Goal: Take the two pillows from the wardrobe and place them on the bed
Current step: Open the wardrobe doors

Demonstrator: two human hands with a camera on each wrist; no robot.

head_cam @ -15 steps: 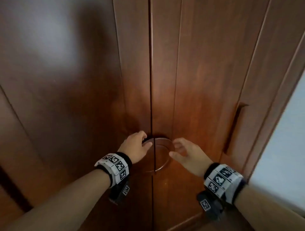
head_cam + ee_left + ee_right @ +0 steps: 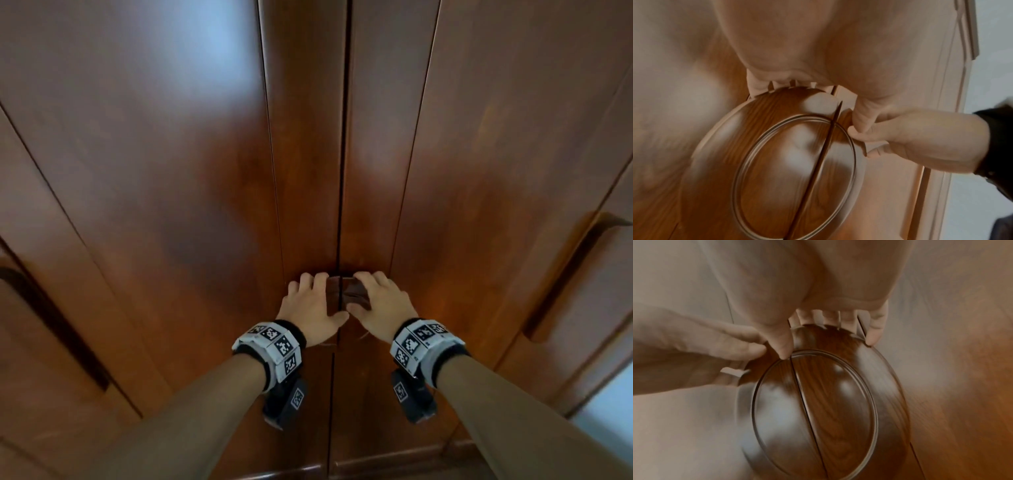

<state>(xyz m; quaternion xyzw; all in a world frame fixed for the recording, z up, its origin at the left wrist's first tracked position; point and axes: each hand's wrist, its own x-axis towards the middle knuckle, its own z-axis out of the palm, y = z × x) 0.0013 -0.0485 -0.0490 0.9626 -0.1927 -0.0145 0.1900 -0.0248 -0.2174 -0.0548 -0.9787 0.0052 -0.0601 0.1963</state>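
The brown wooden wardrobe point(image 2: 205, 171) stands with its two middle doors shut, so the pillows are hidden. A round wooden handle point(image 2: 342, 291), split down the door seam, sits at the centre. My left hand point(image 2: 308, 303) grips its left half point(image 2: 777, 154), fingers point(image 2: 758, 87) hooked over the upper rim. My right hand point(image 2: 382, 299) grips the right half point(image 2: 838, 402), fingers point(image 2: 830, 318) curled behind the rim. The thumbs nearly meet at the seam. In the left wrist view the right hand point(image 2: 910, 138) shows beside the handle.
The neighbouring doors have long recessed grips, one at the left point(image 2: 51, 325) and one at the right point(image 2: 575, 274). A pale strip of wall point(image 2: 609, 404) shows past the wardrobe's right edge at the lower right.
My right hand, open and reaching before, has closed on the right half of the handle. The left hand has settled further over its half. The wardrobe is closer in view.
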